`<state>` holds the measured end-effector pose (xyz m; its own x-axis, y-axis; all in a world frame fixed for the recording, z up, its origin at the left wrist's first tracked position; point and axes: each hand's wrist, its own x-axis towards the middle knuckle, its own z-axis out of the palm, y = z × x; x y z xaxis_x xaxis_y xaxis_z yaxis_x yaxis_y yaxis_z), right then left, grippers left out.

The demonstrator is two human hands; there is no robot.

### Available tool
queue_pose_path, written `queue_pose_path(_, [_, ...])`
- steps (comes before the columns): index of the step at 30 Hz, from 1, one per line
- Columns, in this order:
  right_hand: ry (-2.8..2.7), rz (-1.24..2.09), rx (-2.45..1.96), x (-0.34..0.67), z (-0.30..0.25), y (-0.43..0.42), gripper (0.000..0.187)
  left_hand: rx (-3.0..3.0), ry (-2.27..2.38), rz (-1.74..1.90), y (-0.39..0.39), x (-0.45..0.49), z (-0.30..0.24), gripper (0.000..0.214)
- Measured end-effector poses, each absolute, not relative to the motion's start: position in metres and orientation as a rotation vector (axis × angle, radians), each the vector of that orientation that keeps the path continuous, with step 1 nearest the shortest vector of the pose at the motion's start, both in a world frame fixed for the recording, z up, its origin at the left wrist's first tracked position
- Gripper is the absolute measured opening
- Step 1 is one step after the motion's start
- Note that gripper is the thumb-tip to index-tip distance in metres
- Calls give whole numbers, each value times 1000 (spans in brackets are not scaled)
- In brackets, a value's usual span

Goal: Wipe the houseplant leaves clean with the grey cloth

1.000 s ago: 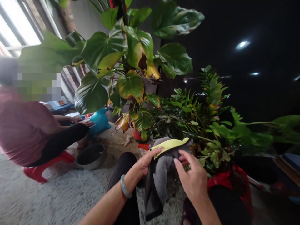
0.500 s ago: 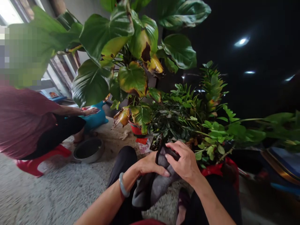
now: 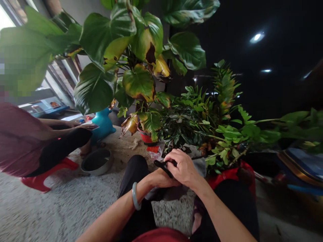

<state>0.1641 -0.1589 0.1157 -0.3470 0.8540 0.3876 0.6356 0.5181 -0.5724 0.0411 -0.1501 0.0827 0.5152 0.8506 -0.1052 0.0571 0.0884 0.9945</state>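
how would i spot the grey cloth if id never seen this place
Find the tall plant with large browning leaves, then look below it to the left hand and right hand between the knees. The grey cloth is the bunched fabric the right hand grips, partly hidden. Its black edging across the left hand sets it apart from the plain black trousers.

You have rough grey floor (image 3: 63,208) below, a red stool (image 3: 68,163) at left, a bright opening (image 3: 5,15) beyond, and a dark wall (image 3: 285,20) with white glints (image 3: 257,37) at right.
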Motion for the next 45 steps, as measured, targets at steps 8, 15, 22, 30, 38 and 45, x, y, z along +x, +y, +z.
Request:
queue_pose_path(8, [-1796,638,-1713,171,103,-159,14,1435,1129,687,-167,50,71,29])
queue_pose_path(15, [-1693,1287,-1591,192,94,-135,13,1740,1375,866,-190,52,51,40])
queue_pose_path(22, [-1634,1618,-1566,193,81,-126,17,2158,1017,633,-183,43,39,63])
queue_pose_path(30, [-1430,1466,-1536,187,78,-110,16,2033,1177,512,-158,50,52,70])
queue_pose_path(38, [-729,839,-1553,249,49,-87,25,1818,1445,726,-146,25,90,33])
queue_pose_path(45, [-453,989,-1354,268,35,-59,49,1774,1314,1007,-110,32,139,19])
